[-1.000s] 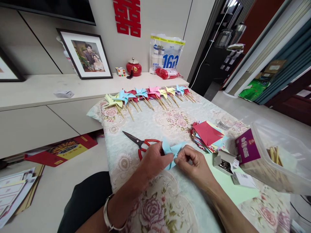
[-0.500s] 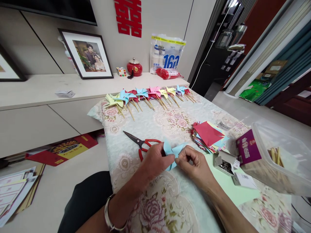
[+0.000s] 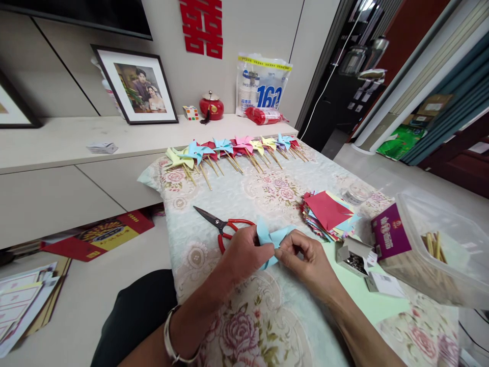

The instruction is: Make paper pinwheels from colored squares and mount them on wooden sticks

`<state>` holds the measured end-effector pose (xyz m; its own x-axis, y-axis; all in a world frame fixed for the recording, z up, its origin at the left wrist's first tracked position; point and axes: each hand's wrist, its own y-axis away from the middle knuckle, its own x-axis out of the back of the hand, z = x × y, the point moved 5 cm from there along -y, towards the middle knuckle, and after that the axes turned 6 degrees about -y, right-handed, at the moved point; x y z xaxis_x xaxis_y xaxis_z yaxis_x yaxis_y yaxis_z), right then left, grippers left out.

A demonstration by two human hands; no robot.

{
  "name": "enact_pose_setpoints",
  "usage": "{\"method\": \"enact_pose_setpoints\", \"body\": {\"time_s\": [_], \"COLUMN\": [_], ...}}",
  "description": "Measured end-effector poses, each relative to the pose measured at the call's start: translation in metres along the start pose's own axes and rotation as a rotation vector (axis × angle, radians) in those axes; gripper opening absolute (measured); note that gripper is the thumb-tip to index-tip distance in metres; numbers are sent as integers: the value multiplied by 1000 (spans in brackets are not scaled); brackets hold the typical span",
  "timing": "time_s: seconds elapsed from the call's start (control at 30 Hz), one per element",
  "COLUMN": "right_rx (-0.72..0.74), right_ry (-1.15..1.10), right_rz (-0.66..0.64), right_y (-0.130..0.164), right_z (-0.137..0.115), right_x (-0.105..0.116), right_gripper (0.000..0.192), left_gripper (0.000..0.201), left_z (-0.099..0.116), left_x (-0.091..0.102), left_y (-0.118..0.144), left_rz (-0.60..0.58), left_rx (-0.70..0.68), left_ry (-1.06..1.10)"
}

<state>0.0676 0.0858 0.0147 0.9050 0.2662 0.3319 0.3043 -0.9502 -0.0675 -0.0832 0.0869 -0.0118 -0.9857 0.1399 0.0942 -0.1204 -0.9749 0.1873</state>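
Between my hands is a light blue paper pinwheel (image 3: 278, 234), its corners folded in toward the middle. My left hand (image 3: 246, 252) is closed on its left side, thumb near the centre. The fingertips of my right hand (image 3: 300, 252) pinch at the centre from the right; anything small between them is hidden. Just left of my left hand lie scissors (image 3: 225, 227) with red handles, blades pointing away to the left. To the right of my right hand stands an open small box (image 3: 355, 259) of metal pins, near a stack of coloured paper squares (image 3: 328, 210).
Finished pinwheels (image 3: 196, 151) on sticks line the table's far edge. A clear plastic tub (image 3: 431, 255) holding sticks stands at the right, with a small white box (image 3: 385, 284) before it. Pale green paper (image 3: 367, 298) lies underneath. Behind is a cabinet (image 3: 69, 137) bearing a framed photo (image 3: 137, 86).
Almost nothing differs. My hands stay on the blue pinwheel in the same place, with only a slight shift of the fingers and paper.
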Motion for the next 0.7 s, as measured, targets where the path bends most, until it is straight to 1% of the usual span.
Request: {"method": "enact_pose_setpoints", "body": {"time_s": [0.07,0.17,0.2,0.23,0.27,0.3,0.37,0.43,0.47,0.57,0.7], "right_rx": [10,74,97,115,126,124,90,38,13,-20,-8], "right_ry": [-56,-170,-195,-214,-232,-254,-303,-323,-312,-237,-144], "right_rz": [49,222,254,250,210,138,-39,-181,-223,-262,-246], "right_y": [0,1,2,2,1,1,1,3,4,6,6], "right_z": [1,5,5,6,5,5,1,-4,-6,-10,-9], "right_x": [7,25,30,32,32,30,21,13,9,4,2], "right_gripper": [26,21,25,33,41,48,57,62,64,70,73], "left_gripper": [9,10,11,10,9,8,4,3,3,5,2], "left_z": [3,5,6,7,8,9,12,13,13,13,17], "left_x": [1,5,6,7,6,6,5,4,4,3,3], "left_y": [1,3,4,5,7,8,12,14,15,16,17], "left_rz": [-35,-93,-122,-158,-197,-234,-299,-325,-329,-318,-240], "left_rx": [10,58,73,82,89,89,82,78,73,60,29], "left_ry": [8,1,-1,-3,-10,-25,-65,-103,-117,-136,-126]}}
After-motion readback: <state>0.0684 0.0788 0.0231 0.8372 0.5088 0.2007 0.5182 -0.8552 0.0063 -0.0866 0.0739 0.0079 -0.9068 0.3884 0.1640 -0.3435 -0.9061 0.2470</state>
